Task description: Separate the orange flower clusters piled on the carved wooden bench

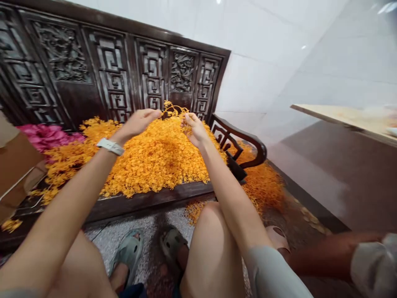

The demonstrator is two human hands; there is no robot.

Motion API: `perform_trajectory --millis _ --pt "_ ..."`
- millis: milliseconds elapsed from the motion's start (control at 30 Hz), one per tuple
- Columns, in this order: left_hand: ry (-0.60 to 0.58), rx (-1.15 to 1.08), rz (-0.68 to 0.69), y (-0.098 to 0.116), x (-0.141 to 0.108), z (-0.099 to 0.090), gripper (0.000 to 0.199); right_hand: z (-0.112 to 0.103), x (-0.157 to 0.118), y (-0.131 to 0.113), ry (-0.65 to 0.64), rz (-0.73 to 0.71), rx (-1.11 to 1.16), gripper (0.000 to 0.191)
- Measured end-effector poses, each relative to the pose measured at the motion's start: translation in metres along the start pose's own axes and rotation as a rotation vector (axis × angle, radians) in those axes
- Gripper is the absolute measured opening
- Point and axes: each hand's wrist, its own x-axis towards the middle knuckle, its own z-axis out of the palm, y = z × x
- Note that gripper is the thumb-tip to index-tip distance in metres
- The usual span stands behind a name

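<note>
Between my two hands stretches a thin yellow-orange artificial flower sprig (pixel 175 108), its stem bowed upward. The fingertips of my left hand (pixel 143 121) are closed on its left end; a white band circles that wrist. My right hand (pixel 195 128) pinches the other end between thumb and fingers, with its remaining fingers curled. Beneath both hands, a broad heap of yellow-orange artificial flowers (pixel 161 153) covers the seat of a dark carved wooden bench (pixel 149 200).
Pink artificial flowers (pixel 49 136) and a cardboard box (pixel 18 165) lie at the left. The bench's curved armrest (pixel 257 153) rises at the right, with a pile of orange stems (pixel 263 188) on the floor behind it. Another person's leg (pixel 325 254) extends in from the lower right.
</note>
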Motion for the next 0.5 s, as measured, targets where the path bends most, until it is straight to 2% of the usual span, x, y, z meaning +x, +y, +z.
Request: perform_trajectory --millis 67,133,200,267,367,500 --pt "-0.026 0.03 0.058 0.001 0.003 0.026 0.042 0.001 -0.005 0.015 -0.015 0.033 -0.02 0.012" --pt "-0.068 0.084 0.073 0.0 0.003 0.045 0.034 0.002 -0.01 0.029 -0.026 0.042 -0.054 0.006" --pt "-0.133 0.09 0.046 -0.007 0.002 0.052 0.023 0.002 -0.011 0.041 -0.019 0.039 -0.071 0.015" --pt "-0.127 0.039 0.002 -0.017 0.002 0.051 0.019 0.001 -0.01 0.048 0.03 0.038 -0.051 0.025" --pt "0.03 -0.104 -0.087 -0.03 0.006 0.047 0.018 0.001 -0.005 0.051 0.107 0.041 0.009 0.03" --pt "0.252 -0.189 -0.2 -0.042 0.016 0.05 0.024 0.01 -0.002 0.05 0.067 0.068 0.056 0.037"
